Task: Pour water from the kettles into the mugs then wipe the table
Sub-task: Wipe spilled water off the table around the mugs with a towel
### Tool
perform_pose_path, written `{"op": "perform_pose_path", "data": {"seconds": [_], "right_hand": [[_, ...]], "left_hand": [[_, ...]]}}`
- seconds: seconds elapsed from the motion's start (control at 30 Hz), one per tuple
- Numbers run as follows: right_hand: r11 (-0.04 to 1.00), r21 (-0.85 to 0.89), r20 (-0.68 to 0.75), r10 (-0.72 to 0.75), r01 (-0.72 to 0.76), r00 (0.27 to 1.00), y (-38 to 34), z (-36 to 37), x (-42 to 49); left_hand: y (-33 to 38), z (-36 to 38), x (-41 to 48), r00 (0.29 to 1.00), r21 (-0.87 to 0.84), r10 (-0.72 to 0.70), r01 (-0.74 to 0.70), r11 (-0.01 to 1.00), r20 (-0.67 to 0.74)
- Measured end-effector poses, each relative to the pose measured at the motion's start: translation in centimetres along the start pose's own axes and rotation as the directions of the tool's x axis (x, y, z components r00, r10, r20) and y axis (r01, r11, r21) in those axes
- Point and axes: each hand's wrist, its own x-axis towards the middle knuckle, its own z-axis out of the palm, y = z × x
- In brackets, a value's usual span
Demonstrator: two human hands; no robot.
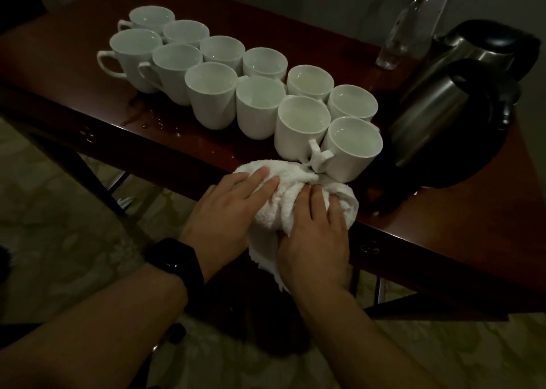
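Head view: pouring apparently done, with water in the mugs point(257, 107) and both kettles point(437, 113) at right on the counter point(443, 220). Wiping seemingly just begun: towel point(283, 205) at near edge, pressed by left hand point(233, 202) with straight fingers, gripped by right hand point(313, 238) with curled fingers. Drops point(147, 122) at left not yet wiped.

Black watch point(174, 260), black band, on left wrist; forearms point(88, 329) bare.
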Motion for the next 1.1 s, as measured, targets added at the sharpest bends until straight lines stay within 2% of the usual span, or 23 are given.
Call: {"op": "perform_pose_path", "data": {"seconds": [0.7,1.1], "right_hand": [[0.999,0.004,-0.002,-0.049,0.049,0.999,-3.6,1.1,2.1],[0.991,-0.005,0.023,-0.131,0.132,0.991,-5.2,0.8,3.4]], "left_hand": [[-3.9,-1.3,0.5,0.998,0.027,-0.067,0.067,0.997,0.011],[-5.7,-1.8,0.4,0.991,0.014,-0.131,0.131,0.991,-0.001]]}}
